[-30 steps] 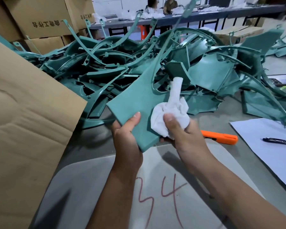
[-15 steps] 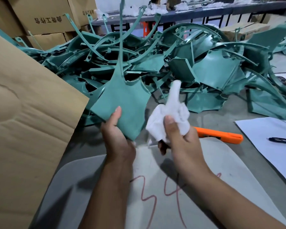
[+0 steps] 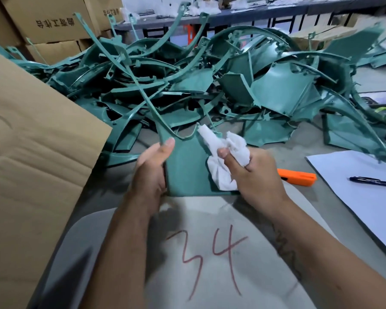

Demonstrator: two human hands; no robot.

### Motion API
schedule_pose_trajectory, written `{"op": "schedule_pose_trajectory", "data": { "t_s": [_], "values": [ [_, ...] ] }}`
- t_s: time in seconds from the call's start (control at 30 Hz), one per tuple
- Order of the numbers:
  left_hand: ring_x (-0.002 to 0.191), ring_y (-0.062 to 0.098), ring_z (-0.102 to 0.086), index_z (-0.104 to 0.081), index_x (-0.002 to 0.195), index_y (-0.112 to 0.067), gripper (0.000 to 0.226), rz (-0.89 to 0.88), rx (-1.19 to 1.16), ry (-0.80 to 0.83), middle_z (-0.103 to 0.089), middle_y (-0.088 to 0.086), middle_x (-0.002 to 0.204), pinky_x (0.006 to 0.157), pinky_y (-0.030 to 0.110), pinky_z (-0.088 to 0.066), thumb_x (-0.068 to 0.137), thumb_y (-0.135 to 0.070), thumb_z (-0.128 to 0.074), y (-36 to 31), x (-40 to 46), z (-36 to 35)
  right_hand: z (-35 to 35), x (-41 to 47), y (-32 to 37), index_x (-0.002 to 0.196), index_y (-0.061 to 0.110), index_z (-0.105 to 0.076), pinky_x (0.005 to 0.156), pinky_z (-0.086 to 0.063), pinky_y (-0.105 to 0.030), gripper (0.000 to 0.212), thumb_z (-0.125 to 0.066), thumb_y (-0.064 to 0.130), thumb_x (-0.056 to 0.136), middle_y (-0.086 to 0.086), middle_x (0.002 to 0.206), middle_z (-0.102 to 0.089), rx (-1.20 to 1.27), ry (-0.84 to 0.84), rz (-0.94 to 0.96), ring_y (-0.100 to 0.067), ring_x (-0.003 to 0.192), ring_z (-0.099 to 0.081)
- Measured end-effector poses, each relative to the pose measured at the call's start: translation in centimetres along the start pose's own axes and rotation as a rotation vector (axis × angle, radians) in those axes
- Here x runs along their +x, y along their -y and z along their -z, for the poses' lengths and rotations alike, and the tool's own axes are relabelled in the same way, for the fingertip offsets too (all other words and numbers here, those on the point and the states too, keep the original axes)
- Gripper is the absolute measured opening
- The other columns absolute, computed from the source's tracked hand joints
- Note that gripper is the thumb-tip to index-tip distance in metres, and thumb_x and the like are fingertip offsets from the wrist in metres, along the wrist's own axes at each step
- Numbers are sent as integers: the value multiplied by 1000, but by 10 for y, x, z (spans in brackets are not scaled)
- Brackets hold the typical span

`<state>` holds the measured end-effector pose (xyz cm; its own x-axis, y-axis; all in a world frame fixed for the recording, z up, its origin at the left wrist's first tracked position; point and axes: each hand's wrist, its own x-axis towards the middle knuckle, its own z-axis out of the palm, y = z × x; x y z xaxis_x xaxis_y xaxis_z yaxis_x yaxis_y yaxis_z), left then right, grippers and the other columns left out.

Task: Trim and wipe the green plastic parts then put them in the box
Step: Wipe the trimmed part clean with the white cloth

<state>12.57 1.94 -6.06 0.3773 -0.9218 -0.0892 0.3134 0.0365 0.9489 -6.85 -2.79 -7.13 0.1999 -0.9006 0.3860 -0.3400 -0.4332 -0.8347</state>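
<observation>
At frame centre our left hand (image 3: 151, 172) has its grip pinching the green part (image 3: 185, 170) by its left edge; our right hand's (image 3: 256, 172) grip clutches a white cloth (image 3: 223, 152) against it.

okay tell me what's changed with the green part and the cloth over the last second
The left hand turned the green part so its long thin arm swung from upper right to upper left. The right hand lifted the white cloth off the part half a second ago and has now brought it back against the part's right edge. Both grips stayed the same; the orange knife and pen lie where they were.
</observation>
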Motion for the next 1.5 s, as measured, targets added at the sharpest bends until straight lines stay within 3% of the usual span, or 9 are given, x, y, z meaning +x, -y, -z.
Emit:
{"op": "schedule_pose_trajectory", "data": {
  "t_s": [0.23, 0.43, 0.63, 0.8, 0.9, 1.13, 1.27, 1.4, 1.5],
  "values": [
    [101, 33, -75, -71, 116, -8, 24, -134, -55, -97, -78, 11, 109, 87, 46, -62, 93, 0, -67, 10, -12, -32, -10, 4, -2, 62, 18, -62, 54, -37, -23, 50, -59, 42, 105, 11, 58, -55, 529, -302, -315, -8, 54, -47],
    [94, 26, -76, -69, 108, -15, 22, -122, -275, -224, -80, 3, 101, 94, 57, -58, 95, 2, -64, 11, -12, -43, -8, 1, 8, 76, 28, -78, 44, -47, -27, 27, -67, 43, 95, -2, 66, -67, 814, -32, -307, -13, 50, -57],
    [106, 26, -74, -66, 117, -19, 25, -87, -458, -236, -77, 2, 115, 88, 47, -62, 98, -3, -62, 20, -23, -65, -20, -2, 7, 101, 32, -69, 44, -41, -24, 10, -61, 36, 106, -8, 72, -68, 1034, -501, -518, -16, 52, -55],
    [117, 29, -69, -58, 140, -20, 43, 15, -609, -151, -71, 7, 131, 99, 53, -55, 97, -22, -61, 16, -21, -65, -26, -20, 16, 97, 31, -78, 56, -56, -28, 17, -66, 44, 99, 0, 80, -75, 986, -192, -384, -15, 68, -70],
    [127, 37, -62, -50, 147, -1, 60, 177, -552, -10, -63, 22, 138, 114, 53, -42, 103, -41, -46, 16, -26, -73, -33, -29, 23, 91, 18, -78, 80, -61, -37, 4, -75, 15, 92, -5, 93, -80, 755, 47, -204, -20, 88, -75],
    [129, 44, -58, -46, 143, 10, 48, 193, -377, -6, -59, 33, 135, 111, 55, -45, 107, -21, -45, 11, -22, -64, -16, -26, 20, 76, 22, -76, 66, -54, -28, 16, -83, 22, 89, 12, 72, -73, 414, 8, -64, -7, 68, -67],
    [102, 23, -75, -59, 127, 8, 31, 25, -265, 86, -77, 13, 111, 82, 31, -62, 103, -10, -50, 6, -21, -48, -13, -27, 23, 84, 22, -79, 70, -54, -24, 8, -81, 25, 92, 5, 83, -77, 586, 18, -61, -6, 78, -68],
    [117, 36, -68, -58, 134, 3, 36, 33, -298, 122, -69, 22, 128, 100, 47, -56, 101, -10, -50, 2, -19, -36, -5, -17, 18, 89, 28, -78, 64, -52, -21, 5, -77, 31, 92, 8, 80, -73, 765, -166, -117, -7, 72, -64],
    [97, 31, -75, -65, 121, -6, 23, 50, -218, 59, -74, 15, 119, 74, 43, -64, 104, -8, -49, 4, -17, -33, -10, -14, 14, 83, 25, -75, 57, -47, -24, 25, -70, 47, 94, 5, 70, -65, 718, -298, -175, -11, 63, -55]
  ]
}}
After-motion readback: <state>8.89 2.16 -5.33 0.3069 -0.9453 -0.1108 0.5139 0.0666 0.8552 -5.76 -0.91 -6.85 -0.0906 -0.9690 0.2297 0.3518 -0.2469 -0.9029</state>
